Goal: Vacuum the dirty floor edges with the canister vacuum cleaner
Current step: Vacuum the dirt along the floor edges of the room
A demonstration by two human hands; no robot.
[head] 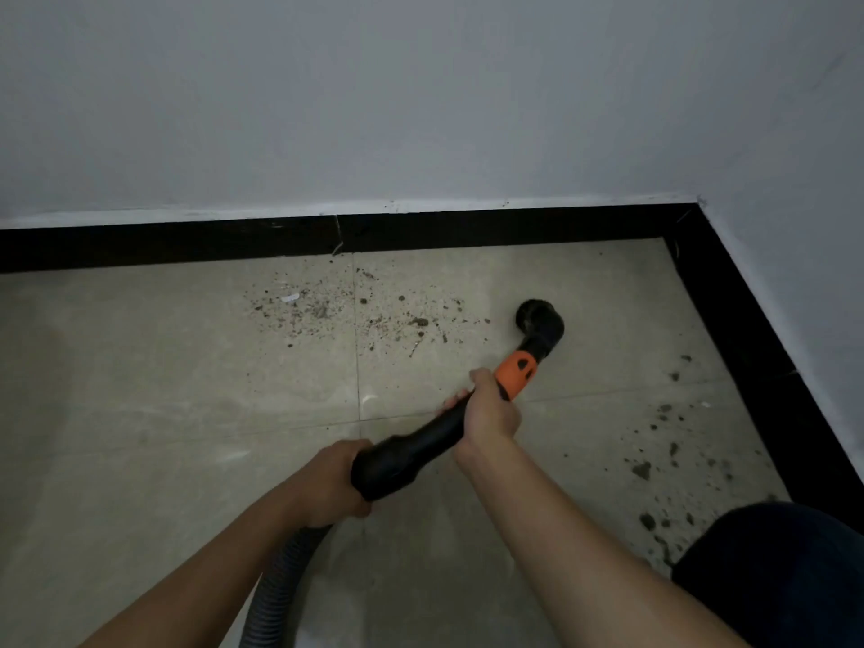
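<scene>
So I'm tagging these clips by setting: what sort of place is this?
Likely a bare indoor room corner: pale tiled floor, black skirting under plain white walls, and no furniture in view. Dirt lies along the edges.

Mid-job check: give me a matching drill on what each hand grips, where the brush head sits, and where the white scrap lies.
Things:
1. left hand
2. right hand
3. brush head
4. white scrap

Places:
A. on the floor near the corner
B. in the dirt by the back skirting
C. on the black tube just behind the orange collar
D. on the wide tube end where the grey hose joins

Pairs: 1-D, 2-C, 3-A, 4-B
</scene>
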